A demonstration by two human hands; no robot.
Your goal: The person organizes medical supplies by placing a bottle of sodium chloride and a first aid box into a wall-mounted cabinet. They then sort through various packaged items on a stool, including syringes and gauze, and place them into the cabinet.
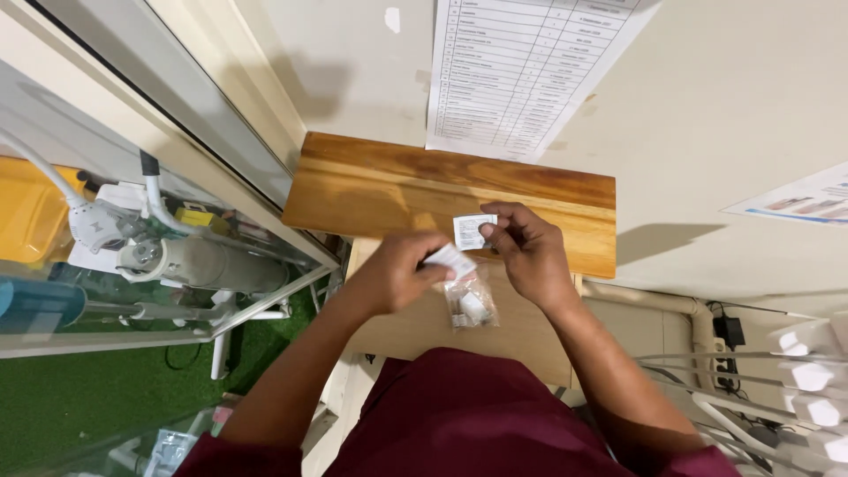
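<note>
Two hands met just in front of the wooden shelf [459,190]. The right hand [528,252] pinched a small white sachet [471,230] between thumb and fingers, held up against the shelf's front edge. The left hand [397,274] gripped the white top strip of a small clear plastic bag [468,300], fingers pressed together, the bag hanging below the shelf with small white pieces inside. To my eye the sachet was out, the bag not yet set down.
</note>
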